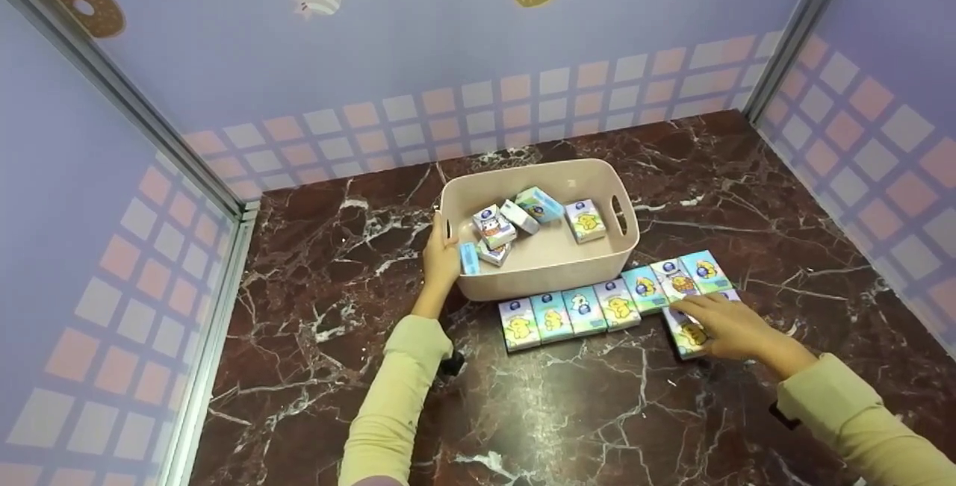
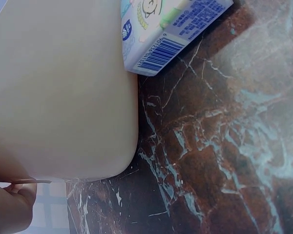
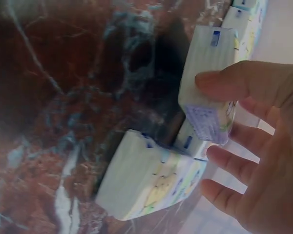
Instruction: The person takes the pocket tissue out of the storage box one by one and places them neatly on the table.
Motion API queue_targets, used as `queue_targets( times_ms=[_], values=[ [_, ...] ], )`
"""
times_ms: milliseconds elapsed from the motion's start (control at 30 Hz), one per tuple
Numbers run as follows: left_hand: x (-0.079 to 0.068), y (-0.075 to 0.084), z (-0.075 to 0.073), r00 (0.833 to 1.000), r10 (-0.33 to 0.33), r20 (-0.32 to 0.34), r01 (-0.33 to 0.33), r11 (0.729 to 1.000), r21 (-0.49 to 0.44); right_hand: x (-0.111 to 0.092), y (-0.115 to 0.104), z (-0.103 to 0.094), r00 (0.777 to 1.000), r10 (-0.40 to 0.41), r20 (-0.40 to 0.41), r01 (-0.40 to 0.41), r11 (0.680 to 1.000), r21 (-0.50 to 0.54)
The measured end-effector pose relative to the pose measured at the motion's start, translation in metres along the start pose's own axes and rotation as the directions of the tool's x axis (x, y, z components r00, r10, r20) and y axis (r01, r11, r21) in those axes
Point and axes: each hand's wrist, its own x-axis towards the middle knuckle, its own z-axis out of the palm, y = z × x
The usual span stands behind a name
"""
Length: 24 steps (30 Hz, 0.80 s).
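Marble, dark red-brown with branching white veins, forms a glossy worktop (image 1: pixel 291 366). Lilac wall panels (image 1: pixel 418 38), patterned with pink and white squares (image 1: pixel 553 81), enclose it behind and at both sides; silver metal strips (image 1: pixel 798 30) line the corners. The left hand's (image 1: pixel 442 256) fingers grip a cream plastic basket (image 1: pixel 553 275); the right hand's (image 1: pixel 728 328) pinch a small printed plastic-wrapped pack (image 1: pixel 685 333) just in front of a similar row (image 1: pixel 586 310).
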Motion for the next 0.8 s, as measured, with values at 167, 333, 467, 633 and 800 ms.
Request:
queue_targets(
  times_ms=[167, 333, 467, 633, 800],
  values=[
    [0.000, 0.000, 0.000, 1.000, 0.001, 0.007, -0.001, 1.000, -0.014, -0.005, -0.003, 0.003, 0.997, 0.071, 0.001, -0.070, 0.995, -0.074],
    [-0.001, 0.000, 0.001, 1.000, 0.013, 0.000, -0.013, 1.000, -0.019, -0.007, -0.007, 0.005, 0.994, 0.111, -0.008, -0.112, 0.987, -0.119],
    [-0.002, 0.000, 0.000, 1.000, 0.013, -0.003, -0.014, 1.000, -0.010, -0.008, -0.006, 0.009, 0.995, 0.100, -0.026, -0.103, 0.985, -0.136],
    [-0.001, 0.000, 0.000, 1.000, 0.018, -0.008, -0.018, 1.000, 0.008, -0.007, -0.004, 0.008, 0.994, 0.110, -0.026, -0.112, 0.987, -0.111],
    [-0.002, -0.001, 0.000, 1.000, 0.018, -0.003, -0.018, 1.000, 0.004, 0.003, -0.008, -0.014, 0.992, 0.109, 0.065, -0.109, 0.994, 0.010]
  ],
)
